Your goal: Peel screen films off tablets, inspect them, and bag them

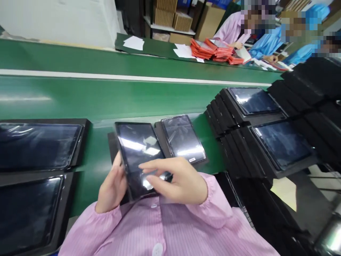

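A black tablet (pixel 138 145) is held up in front of my chest, its glossy screen facing me and reflecting lights. My left hand (pixel 113 185) grips its left edge, with the fingers partly behind it. Over the lower right of the screen hovers my right hand (pixel 176 179), fingers extended and apart; whether a fingertip touches the glass I cannot tell. Behind the held tablet, part of a black box (pixel 113 147) shows. Just to the right, another tablet (pixel 182 137) in clear film with a small white label lies on a dark box.
Two boxed tablets (pixel 37 145) lie at the left. Stacked black boxes (pixel 234 142) bearing tablets rise at the right, near a yellow paper (pixel 285 192). Beyond the green belt (pixel 133 96), co-workers sit by red packets (pixel 213 49).
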